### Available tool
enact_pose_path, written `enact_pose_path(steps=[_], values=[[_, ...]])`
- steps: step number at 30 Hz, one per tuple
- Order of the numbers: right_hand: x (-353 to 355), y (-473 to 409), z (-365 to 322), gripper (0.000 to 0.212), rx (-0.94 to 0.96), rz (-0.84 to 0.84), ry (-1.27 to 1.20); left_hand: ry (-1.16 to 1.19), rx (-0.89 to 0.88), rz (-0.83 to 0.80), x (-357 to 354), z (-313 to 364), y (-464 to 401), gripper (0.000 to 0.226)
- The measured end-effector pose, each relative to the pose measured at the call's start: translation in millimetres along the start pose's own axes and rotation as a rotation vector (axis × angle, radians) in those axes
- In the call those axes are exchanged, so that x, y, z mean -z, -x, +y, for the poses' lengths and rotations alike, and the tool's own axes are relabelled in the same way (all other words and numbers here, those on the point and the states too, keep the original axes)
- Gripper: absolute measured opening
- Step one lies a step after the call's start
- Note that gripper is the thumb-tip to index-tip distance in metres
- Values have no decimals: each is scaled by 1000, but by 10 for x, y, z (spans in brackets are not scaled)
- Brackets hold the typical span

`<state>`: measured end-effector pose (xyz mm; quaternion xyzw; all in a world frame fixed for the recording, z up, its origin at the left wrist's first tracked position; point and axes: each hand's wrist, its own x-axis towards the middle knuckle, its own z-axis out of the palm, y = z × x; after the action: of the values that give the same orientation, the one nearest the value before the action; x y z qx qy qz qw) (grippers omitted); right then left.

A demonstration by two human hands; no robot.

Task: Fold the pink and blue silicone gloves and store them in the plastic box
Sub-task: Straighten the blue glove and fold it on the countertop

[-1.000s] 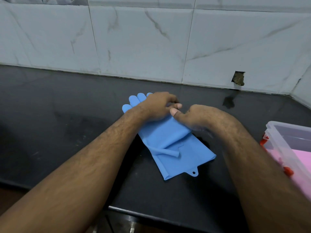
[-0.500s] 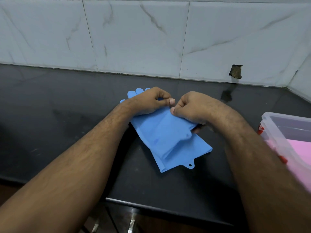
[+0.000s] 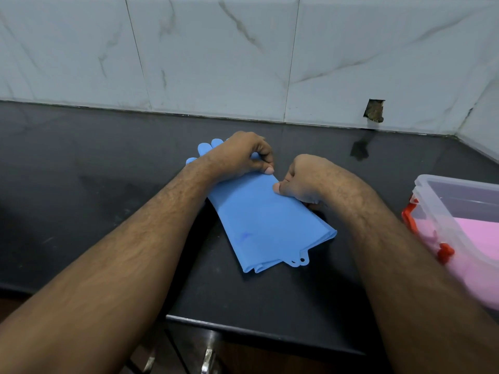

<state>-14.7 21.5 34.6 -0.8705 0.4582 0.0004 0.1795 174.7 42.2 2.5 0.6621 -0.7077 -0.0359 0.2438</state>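
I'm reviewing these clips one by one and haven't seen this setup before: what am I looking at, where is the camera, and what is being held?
No machine here: a person wears a camera on the head, looking down at two bare arms. The left hand and right hand both pinch the blue gloves, stacked flat on the black countertop, cuffs toward the camera. At the right edge stands a clear plastic box with red clips, holding something pink, probably the pink gloves.

1. The blue gloves (image 3: 266, 225) lie stacked on the black table (image 3: 81, 163).
2. The left hand (image 3: 243, 155) and the right hand (image 3: 302, 179) both pinch the upper glove with curled fingers.
3. A clear plastic box (image 3: 442, 201) at the right edge holds a pink glove (image 3: 478, 233).
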Motion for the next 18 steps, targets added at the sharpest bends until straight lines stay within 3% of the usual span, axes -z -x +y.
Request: enact_pose_path(steps=[6,18], values=[[23,13,-34,37,-13,21,31,-11,-20,-119,32,-17,18,9],[31,24,-16,37,-26,-44,22,-185,-41,-1,-65,30,-72,8]])
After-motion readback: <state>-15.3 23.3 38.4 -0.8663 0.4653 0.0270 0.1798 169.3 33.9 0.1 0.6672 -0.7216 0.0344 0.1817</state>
